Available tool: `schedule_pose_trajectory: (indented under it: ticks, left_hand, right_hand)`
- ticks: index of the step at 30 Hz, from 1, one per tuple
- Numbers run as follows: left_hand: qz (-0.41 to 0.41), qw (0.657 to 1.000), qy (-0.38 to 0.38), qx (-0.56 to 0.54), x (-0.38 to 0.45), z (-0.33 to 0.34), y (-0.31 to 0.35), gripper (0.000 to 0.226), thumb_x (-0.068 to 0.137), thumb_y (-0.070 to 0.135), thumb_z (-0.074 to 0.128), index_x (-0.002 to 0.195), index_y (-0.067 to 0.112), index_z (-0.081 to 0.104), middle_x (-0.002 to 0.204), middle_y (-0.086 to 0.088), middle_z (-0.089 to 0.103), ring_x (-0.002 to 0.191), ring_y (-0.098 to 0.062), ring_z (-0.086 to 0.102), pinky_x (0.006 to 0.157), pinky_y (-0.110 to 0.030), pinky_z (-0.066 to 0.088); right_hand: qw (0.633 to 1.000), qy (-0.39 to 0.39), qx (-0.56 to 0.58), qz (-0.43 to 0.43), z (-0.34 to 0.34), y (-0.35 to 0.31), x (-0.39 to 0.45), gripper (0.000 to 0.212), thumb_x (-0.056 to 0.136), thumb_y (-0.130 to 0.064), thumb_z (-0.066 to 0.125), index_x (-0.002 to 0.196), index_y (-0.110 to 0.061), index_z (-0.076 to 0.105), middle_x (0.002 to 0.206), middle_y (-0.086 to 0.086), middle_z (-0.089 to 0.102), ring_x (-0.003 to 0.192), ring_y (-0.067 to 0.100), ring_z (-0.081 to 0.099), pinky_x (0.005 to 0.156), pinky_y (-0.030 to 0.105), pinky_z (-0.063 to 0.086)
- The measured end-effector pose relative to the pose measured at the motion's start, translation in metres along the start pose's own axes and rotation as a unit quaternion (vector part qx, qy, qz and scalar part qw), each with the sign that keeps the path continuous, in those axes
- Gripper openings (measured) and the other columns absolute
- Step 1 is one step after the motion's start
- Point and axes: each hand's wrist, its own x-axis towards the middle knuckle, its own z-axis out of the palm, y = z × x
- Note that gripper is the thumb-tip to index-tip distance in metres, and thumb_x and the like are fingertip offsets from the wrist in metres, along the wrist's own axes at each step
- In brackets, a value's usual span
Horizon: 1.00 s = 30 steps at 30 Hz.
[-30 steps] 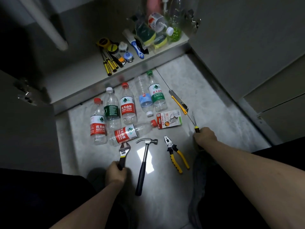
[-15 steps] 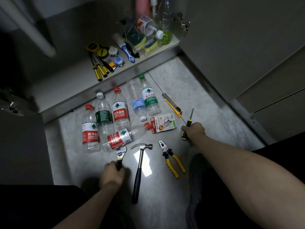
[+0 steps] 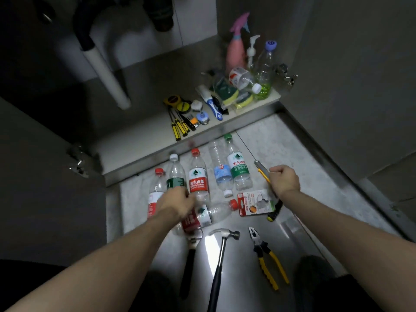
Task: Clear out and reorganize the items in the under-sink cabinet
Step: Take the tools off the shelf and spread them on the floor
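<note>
- Right hand (image 3: 284,180) raised over the floor (image 3: 281,143), fingers curled round a screwdriver (image 3: 275,211); its black-and-yellow handle hangs below the wrist, over the edge of a red-and-white card pack (image 3: 255,203).
- Left hand (image 3: 177,201) blurred, held above the row of water bottles (image 3: 198,176); cannot tell whether it grips anything.
- Six plastic bottles on the floor just before the cabinet sill: five standing or leaning in a row, one red-label bottle (image 3: 207,216) lying on its side nearer the person.
- Utility knife (image 3: 261,168), grey and yellow, on the floor just beside the right hand.
- Nearer the person, side by side: wrench (image 3: 191,251), hammer (image 3: 220,251), pliers (image 3: 267,260) with yellow grips.
- Cabinet shelf (image 3: 139,136) carries yellow-handled screwdrivers (image 3: 179,128), a tape measure (image 3: 172,100), small caps, a blue-and-white brush (image 3: 212,104), green-and-yellow sponges (image 3: 229,93).
- Back right corner: pink spray bottle (image 3: 236,50), white pump bottle (image 3: 252,52), clear bottle with green liquid (image 3: 264,75), another bottle lying tilted on the sponges.
- White drain pipe (image 3: 105,75) slants down inside the cabinet.
</note>
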Motion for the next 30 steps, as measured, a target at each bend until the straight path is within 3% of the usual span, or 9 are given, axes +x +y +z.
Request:
schedule_pose_trajectory:
  ticks: [4,8,11,14,17,20,23,26,30]
  left_hand:
    - [0.015,0.998,0.055,0.024,0.065,-0.062,0.005,0.023,0.094,0.041,0.053,0.097,0.023,0.066,0.089,-0.003,0.068,0.08,-0.021,0.064,0.072,-0.034,0.057]
    - [0.007,0.996,0.085,0.014,0.128,-0.104,0.004,0.021,0.093,0.039,0.058,0.104,0.022,0.064,0.098,-0.003,0.067,0.084,-0.02,0.06,0.069,-0.032,0.051]
    - [0.026,0.996,0.087,0.027,0.164,-0.11,0.008,0.027,0.089,0.033,0.06,0.113,0.021,0.06,0.113,-0.007,0.064,0.101,-0.028,0.062,0.083,-0.038,0.053]
    - [0.022,0.995,0.097,-0.009,0.19,-0.106,0.013,0.033,0.088,0.034,0.059,0.115,0.015,0.057,0.117,-0.01,0.061,0.104,-0.032,0.061,0.078,-0.036,0.049]
    - [-0.007,0.995,0.083,-0.048,0.209,-0.099,0.012,0.037,0.087,0.036,0.061,0.116,0.014,0.053,0.113,-0.01,0.061,0.103,-0.031,0.06,0.073,-0.033,0.042]
    - [-0.054,0.992,0.083,-0.084,0.219,-0.104,0.005,0.036,0.085,0.037,0.064,0.11,0.015,0.052,0.095,-0.004,0.058,0.089,-0.027,0.059,0.07,-0.031,0.041]
    - [-0.076,0.993,0.063,-0.06,0.226,-0.114,-0.011,0.032,0.083,0.037,0.068,0.103,0.018,0.052,0.087,-0.002,0.054,0.081,-0.023,0.056,0.069,-0.03,0.041]
    - [-0.115,0.993,0.006,-0.04,0.227,-0.122,-0.043,0.042,0.077,0.04,0.073,0.108,0.013,0.064,0.107,-0.008,0.067,0.099,-0.028,0.066,0.072,-0.027,0.048]
    - [-0.148,0.984,0.052,-0.086,0.223,-0.128,-0.077,0.037,0.087,0.034,0.06,0.114,0.009,0.067,0.121,-0.017,0.066,0.113,-0.036,0.062,0.088,-0.031,0.05]
  right_hand:
    - [0.994,-0.077,0.006,-0.083,0.027,-0.066,0.003,0.012,0.091,-0.016,0.061,0.089,-0.023,0.07,0.098,0.005,0.073,0.093,0.03,0.068,0.087,0.047,0.058]
    - [0.976,-0.111,-0.096,-0.162,0.055,-0.122,0.009,0.015,0.088,-0.019,0.056,0.08,-0.023,0.067,0.09,-0.003,0.072,0.088,0.023,0.066,0.082,0.035,0.056]
    - [0.964,-0.139,-0.127,-0.19,0.078,-0.155,0.014,0.013,0.089,-0.021,0.056,0.08,-0.022,0.066,0.083,-0.004,0.069,0.085,0.022,0.066,0.08,0.036,0.056]
    - [0.952,-0.16,-0.15,-0.211,0.102,-0.177,0.017,0.014,0.09,-0.018,0.056,0.082,-0.022,0.066,0.084,-0.004,0.069,0.087,0.021,0.066,0.083,0.038,0.056]
    - [0.942,-0.169,-0.183,-0.224,0.121,-0.191,0.022,0.013,0.09,-0.02,0.055,0.085,-0.019,0.066,0.087,-0.001,0.07,0.088,0.022,0.066,0.085,0.038,0.055]
    - [0.938,-0.165,-0.201,-0.229,0.136,-0.204,0.025,0.016,0.093,-0.022,0.053,0.087,-0.017,0.067,0.09,0.001,0.071,0.09,0.023,0.066,0.085,0.037,0.056]
    - [0.922,-0.172,-0.236,-0.253,0.151,-0.219,0.027,0.014,0.095,-0.022,0.054,0.091,-0.019,0.067,0.1,0.001,0.071,0.096,0.022,0.065,0.09,0.038,0.054]
    - [0.895,-0.175,-0.281,-0.299,0.17,-0.236,0.024,0.011,0.092,-0.028,0.06,0.097,-0.021,0.068,0.101,0.003,0.071,0.097,0.025,0.065,0.085,0.037,0.054]
    - [0.798,-0.073,-0.442,-0.404,0.201,-0.25,0.02,0.032,0.089,-0.047,0.062,0.099,-0.016,0.061,0.1,0.009,0.068,0.094,0.032,0.066,0.066,0.035,0.043]
